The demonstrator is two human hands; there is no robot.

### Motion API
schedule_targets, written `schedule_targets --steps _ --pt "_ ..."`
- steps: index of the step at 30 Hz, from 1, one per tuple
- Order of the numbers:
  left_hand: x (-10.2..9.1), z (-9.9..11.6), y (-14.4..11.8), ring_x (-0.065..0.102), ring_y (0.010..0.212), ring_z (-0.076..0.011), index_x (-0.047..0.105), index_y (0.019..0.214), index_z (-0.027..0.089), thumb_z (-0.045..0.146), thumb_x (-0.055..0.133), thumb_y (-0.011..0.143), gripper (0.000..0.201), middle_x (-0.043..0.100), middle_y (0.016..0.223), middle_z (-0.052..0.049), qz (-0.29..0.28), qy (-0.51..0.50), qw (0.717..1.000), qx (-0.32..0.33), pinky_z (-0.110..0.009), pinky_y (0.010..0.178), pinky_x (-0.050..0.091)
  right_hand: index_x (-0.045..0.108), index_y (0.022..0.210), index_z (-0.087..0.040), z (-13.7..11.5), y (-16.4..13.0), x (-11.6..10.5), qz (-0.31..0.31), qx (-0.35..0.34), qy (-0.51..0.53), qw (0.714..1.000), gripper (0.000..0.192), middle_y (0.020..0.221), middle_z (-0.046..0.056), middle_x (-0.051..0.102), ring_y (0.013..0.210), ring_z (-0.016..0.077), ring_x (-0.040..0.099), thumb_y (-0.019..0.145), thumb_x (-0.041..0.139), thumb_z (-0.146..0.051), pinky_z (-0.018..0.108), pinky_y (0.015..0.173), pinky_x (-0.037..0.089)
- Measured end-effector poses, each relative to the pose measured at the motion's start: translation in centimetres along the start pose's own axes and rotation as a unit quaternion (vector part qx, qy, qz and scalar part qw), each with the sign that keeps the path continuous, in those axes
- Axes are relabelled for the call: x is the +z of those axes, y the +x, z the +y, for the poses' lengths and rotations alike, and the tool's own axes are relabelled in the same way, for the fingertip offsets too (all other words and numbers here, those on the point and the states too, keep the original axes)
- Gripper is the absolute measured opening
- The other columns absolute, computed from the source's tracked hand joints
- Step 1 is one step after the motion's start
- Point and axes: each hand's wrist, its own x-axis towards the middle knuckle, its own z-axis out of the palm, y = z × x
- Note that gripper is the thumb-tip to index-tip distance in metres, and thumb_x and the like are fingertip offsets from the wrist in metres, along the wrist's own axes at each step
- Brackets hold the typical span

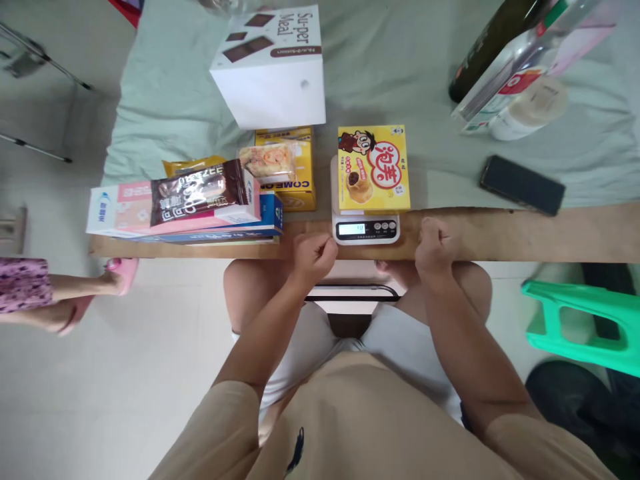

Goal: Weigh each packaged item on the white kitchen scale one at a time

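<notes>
Two loosely curled fists rest at the near edge of the wooden table [525, 233]: the left hand [311, 257] just beside the front left corner of the kitchen scale [366, 227], the right hand [434, 250] near its right corner. Both sets of fingers are folded inward and hold nothing. On the scale's platform lies the yellow cream-puff box [373, 168], flat, label up. It looks like light, stiff cardboard that would dent under a hard squeeze; its two long sides seem the best place to take it. Further left sits a stack of snack packets [200, 193], beyond it a white Super Meal box [273, 67]. A black phone [523, 185] lies well apart, right.
</notes>
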Motion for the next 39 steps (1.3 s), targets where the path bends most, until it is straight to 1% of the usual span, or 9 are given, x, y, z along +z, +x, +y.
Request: schedule_targets --steps 4,17,23,25,27,29,31,34,39 --pt "0.5 0.2 0.2 0.026 0.043 -0.0043 0.027 0.049 0.016 0.015 0.049 0.085 0.042 0.027 0.044 0.004 -0.010 0.015 1.000 -0.012 -0.029 0.051 0.017 0.022 0.056 -0.023 -0.1 0.2 0.0 0.016 0.008 -0.017 1.000 0.053 0.053 -0.002 0.020 0.052 0.0084 0.021 0.089 0.057 -0.044 0.028 0.049 0.016" --pt "0.9 0.0 0.3 0.022 0.047 -0.0058 0.025 0.051 0.017 0.022 0.050 0.084 0.042 0.022 0.048 0.004 -0.019 0.050 0.998 -0.038 -0.029 0.054 0.016 0.023 0.054 -0.023 -0.2 0.3 0.1 0.000 -0.005 -0.070 0.998 0.047 0.051 -0.003 0.021 0.052 0.0077 0.022 0.087 0.051 -0.041 0.028 0.052 0.015" --pt "1.2 -0.4 -0.1 0.029 0.052 -0.0080 0.026 0.057 0.018 0.025 0.048 0.092 0.042 0.029 0.052 0.003 0.025 0.061 0.997 -0.033 -0.029 0.057 0.022 0.026 0.057 -0.023 0.5 0.4 0.0 -0.001 -0.029 -0.074 0.997 0.045 0.053 -0.002 0.026 0.054 0.0099 0.028 0.091 0.049 -0.040 0.028 0.054 0.022" --pt "1.2 -0.2 -0.2 0.042 0.062 -0.0105 0.037 0.065 0.019 0.031 0.047 0.095 0.034 0.043 0.062 0.001 0.059 0.068 0.996 -0.022 -0.028 0.063 0.033 0.038 0.061 -0.022 0.8 0.5 -0.1 0.009 -0.053 -0.071 0.996 0.038 0.057 -0.001 0.036 0.058 0.0118 0.036 0.092 0.049 -0.042 0.028 0.057 0.030" --pt "1.2 0.3 -0.2 0.057 0.083 -0.0152 0.051 0.083 0.019 0.040 0.048 0.097 0.025 0.059 0.084 -0.005 0.086 0.084 0.993 0.016 -0.030 0.078 0.046 0.052 0.075 -0.020 1.1 0.5 -0.1 0.024 -0.076 -0.067 0.995 0.029 0.067 0.001 0.050 0.067 0.0142 0.047 0.092 0.048 -0.043 0.029 0.065 0.041" --pt "1.3 0.8 -0.1 0.061 0.109 -0.0216 0.056 0.107 0.018 0.047 0.048 0.097 0.032 0.062 0.111 -0.012 0.097 0.102 0.988 0.066 -0.039 0.099 0.051 0.061 0.095 -0.019 1.3 0.5 0.0 0.028 -0.089 -0.060 0.994 0.028 0.088 0.006 0.064 0.083 0.0172 0.060 0.092 0.048 -0.044 0.033 0.078 0.051" --pt "1.7 1.3 0.0 0.056 0.132 -0.0264 0.053 0.128 0.018 0.052 0.046 0.099 0.046 0.057 0.133 -0.017 0.087 0.100 0.988 0.083 -0.047 0.117 0.045 0.061 0.118 -0.020 1.2 0.4 0.2 0.009 -0.103 -0.055 0.993 0.038 0.116 0.011 0.068 0.107 0.0208 0.066 0.093 0.048 -0.046 0.039 0.096 0.055" --pt "2.6 1.4 0.4 0.040 0.154 -0.0285 0.037 0.152 0.020 0.060 0.043 0.100 0.066 0.043 0.158 -0.019 0.046 0.054 0.997 0.021 -0.048 0.130 0.033 0.051 0.142 -0.020 0.7 0.6 1.1 -0.034 -0.119 -0.059 0.990 0.056 0.146 0.014 0.058 0.135 0.0253 0.059 0.094 0.049 -0.049 0.049 0.118 0.049" --pt "3.8 1.6 1.4 0.022 0.166 -0.0293 0.022 0.164 0.024 0.074 0.042 0.096 0.087 0.024 0.175 -0.015 -0.044 -0.050 0.991 -0.112 -0.046 0.138 0.023 0.043 0.154 -0.017 -0.4 1.1 2.7 -0.075 -0.090 -0.086 0.989 0.072 0.147 0.017 0.060 0.138 0.0299 0.058 0.093 0.052 -0.055 0.054 0.120 0.049"
